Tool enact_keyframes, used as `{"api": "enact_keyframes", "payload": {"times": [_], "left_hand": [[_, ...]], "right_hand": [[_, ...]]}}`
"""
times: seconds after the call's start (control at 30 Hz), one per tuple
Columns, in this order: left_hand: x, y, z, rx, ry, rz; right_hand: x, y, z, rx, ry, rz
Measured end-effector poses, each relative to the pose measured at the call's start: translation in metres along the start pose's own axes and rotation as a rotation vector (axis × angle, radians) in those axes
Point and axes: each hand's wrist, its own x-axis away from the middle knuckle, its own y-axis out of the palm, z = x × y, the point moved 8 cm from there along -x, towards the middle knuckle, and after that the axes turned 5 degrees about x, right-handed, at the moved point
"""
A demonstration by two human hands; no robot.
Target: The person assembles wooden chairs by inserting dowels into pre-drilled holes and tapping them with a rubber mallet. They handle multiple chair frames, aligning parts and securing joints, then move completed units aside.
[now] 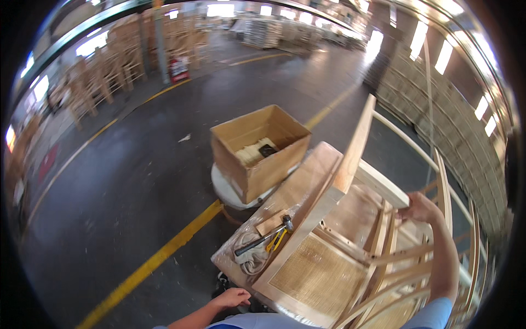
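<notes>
Out across the workshop, the dark floor (137,181) is stretching wide, a yellow line (159,263) cutting diagonally over it. Wooden chairs (104,68) are crowding the far left, a red box (178,69) is standing by a post, and tall stacks (444,104) are lining the right side. In the middle, an open carton (227,159) is sitting on a round white stand (222,186), a pale bundle (249,153) and a dark object (267,150) showing inside.

And here's the main piece: a wooden chair (346,172) is lying tilted on the table (312,164), right of the carton, its woven panel (318,268) facing up. The right hand (421,208) is reaching far forward and closing over the end of a pale rail (383,183), fingers wrapping it; the thumb's exact place I can't tell. The left hand (234,297) is hanging near the table's lower edge, apart from the chair, its fingers curling loosely; whether they're holding anything, I can't tell.

Over on the table's left strip, a hammer (257,242) is lying across a crumpled cloth (252,262), its head resting beside a wood block (269,222), with a yellow cutter (275,241) lying right alongside. Clear film is glinting along that edge.
</notes>
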Motion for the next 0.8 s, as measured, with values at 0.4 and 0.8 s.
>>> {"api": "enact_keyframes", "payload": {"times": [0.4, 0.8], "left_hand": [[-0.007, 0.162, -0.039, -0.423, -0.106, -0.122], [0.125, 0.141, -0.157, 0.479, 0.152, 0.123]], "right_hand": [[0.026, 0.013, -0.037, -0.010, -0.261, -0.028], [0.365, 0.022, -0.280, 0.115, -0.699, 0.017]]}}
